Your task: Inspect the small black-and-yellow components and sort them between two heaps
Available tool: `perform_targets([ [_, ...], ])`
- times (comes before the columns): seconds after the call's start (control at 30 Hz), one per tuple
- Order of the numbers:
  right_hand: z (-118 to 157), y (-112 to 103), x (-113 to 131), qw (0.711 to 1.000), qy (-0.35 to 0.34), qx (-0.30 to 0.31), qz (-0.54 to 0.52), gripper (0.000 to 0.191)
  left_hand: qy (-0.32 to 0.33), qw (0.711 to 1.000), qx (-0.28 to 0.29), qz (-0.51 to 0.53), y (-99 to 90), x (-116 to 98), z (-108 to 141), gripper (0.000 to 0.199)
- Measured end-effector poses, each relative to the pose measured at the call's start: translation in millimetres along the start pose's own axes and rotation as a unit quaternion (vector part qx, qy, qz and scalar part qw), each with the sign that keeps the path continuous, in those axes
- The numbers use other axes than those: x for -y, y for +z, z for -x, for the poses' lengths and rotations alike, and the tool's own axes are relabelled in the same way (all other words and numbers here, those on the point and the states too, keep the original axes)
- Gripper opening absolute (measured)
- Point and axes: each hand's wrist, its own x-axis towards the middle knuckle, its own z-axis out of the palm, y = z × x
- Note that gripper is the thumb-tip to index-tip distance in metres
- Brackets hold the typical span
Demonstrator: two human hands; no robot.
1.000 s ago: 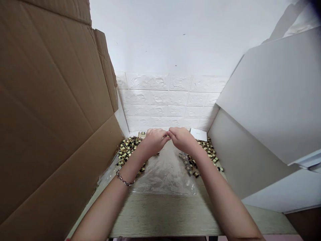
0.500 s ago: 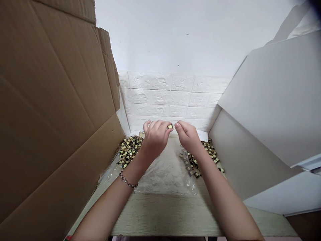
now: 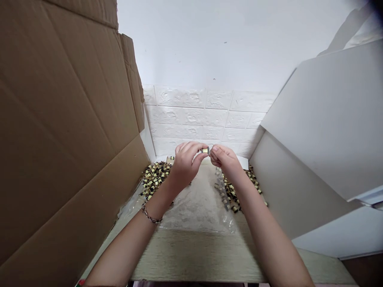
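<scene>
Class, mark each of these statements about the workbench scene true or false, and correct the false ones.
1. The left hand pinches a small yellow-and-black part above the table. True.
2. The right hand rests flat on the table. False: it is raised, fingertips meeting the part.
3. A bracelet sits on the left wrist. True.
4. The small parts lie in one pile only. False: there is a left pile and a right pile.
5. A clear plastic sheet lies between the piles. True.
6. The cardboard wall stands on the right. False: it is on the left.
</scene>
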Motion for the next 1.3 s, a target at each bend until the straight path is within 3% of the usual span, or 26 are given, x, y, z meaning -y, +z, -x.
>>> perform_targets([
  [0.3,3.4,2.5,3.0,0.998,0.004,0.004,0.058,0.039,-0.074,0.986,0.018,0.151,1.8,2.5,-0.3,0.02],
  [0.47,1.4,3.5,-2.0,0.998,-0.007,-0.002,0.068,0.038,-0.129,0.959,0.021,0.251,7.3,6.0,-0.6,0.021],
  [0.63,4.4,7.2,2.6,0.979,-0.041,-0.042,0.194,0.037,-0.21,0.874,0.042,0.437,14.4,9.3,-1.1,0.023],
  [0.8,8.4,12.8,9.4,0.882,-0.143,-0.061,0.445,0.03,-0.272,0.768,0.084,0.574,16.5,9.7,-0.5,0.023],
  [0.9,8.7,13.9,9.0,0.863,-0.16,-0.059,0.476,0.03,-0.298,0.723,0.102,0.615,16.5,10.7,0.0,0.02],
  [1.1,8.7,13.5,8.5,0.862,-0.135,-0.076,0.483,0.031,-0.332,0.675,0.123,0.647,12.8,12.0,0.0,0.014],
  [1.3,8.2,13.9,9.0,0.931,-0.067,-0.101,0.344,0.033,-0.379,0.621,0.118,0.676,8.3,9.7,-1.3,0.011],
])
